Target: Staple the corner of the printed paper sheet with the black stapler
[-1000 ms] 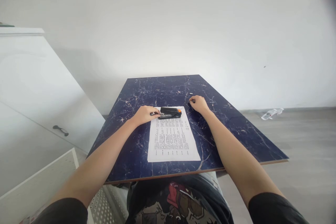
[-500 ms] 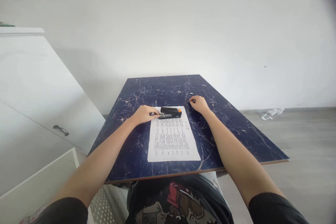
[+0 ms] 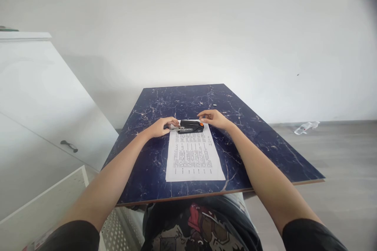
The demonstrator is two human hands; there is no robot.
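A black stapler (image 3: 191, 126) with an orange button lies across the top of printed sheets of paper (image 3: 193, 160). A metal part sticks out at its left end. My left hand (image 3: 165, 126) is at that end, its thumb and fingers closed around the protruding part. My right hand (image 3: 216, 119) hovers by the stapler's right end, fingers loosely stretched out and apart, the thumb close to the orange button. Whether the thumb touches it I cannot tell. Beyond the right hand lies a small dark piece with a light strip (image 3: 215, 105), possibly staples.
The sheets rest on a dark blue marbled table (image 3: 179, 102). A white cabinet (image 3: 53, 98) with a black handle stands to the left, with a white perforated basket (image 3: 85, 176) below. Clear plastic (image 3: 306, 127) lies on the floor at the right.
My right hand has moved left from the tabletop to the stapler's right end, its fingers opening out. My left hand has shifted slightly left and its fingers have changed position.
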